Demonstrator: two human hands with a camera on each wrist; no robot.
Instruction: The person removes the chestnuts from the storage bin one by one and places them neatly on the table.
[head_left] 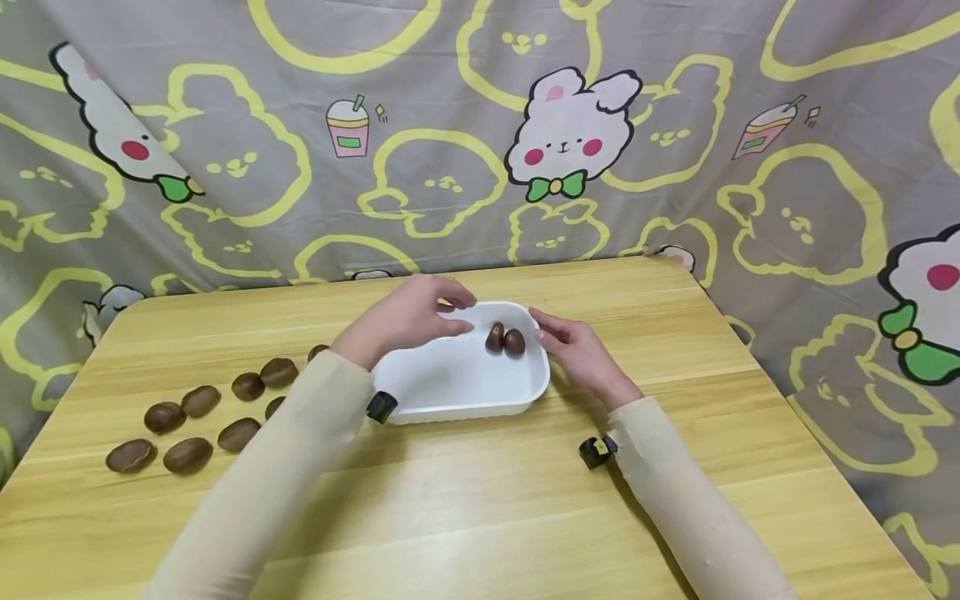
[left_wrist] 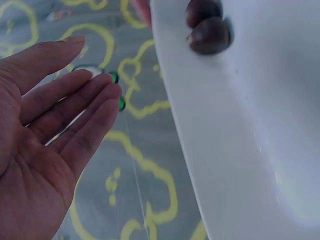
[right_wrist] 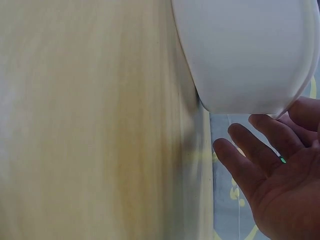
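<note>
A white tray stands on the table, with two brown kiwis side by side near its right end. My left hand hovers over the tray's far left side, fingers apart from the thumb and holding nothing. In the left wrist view its palm is bare beside the tray's rim. At the tray's right end, my right hand grips the rim between thumb and fingers. The right wrist view shows the right hand at the tray's corner, with its other fingers spread below.
Several more brown kiwis lie in loose rows on the left of the wooden table. Some are partly hidden behind the left sleeve. A patterned grey curtain hangs behind the table and along its right side.
</note>
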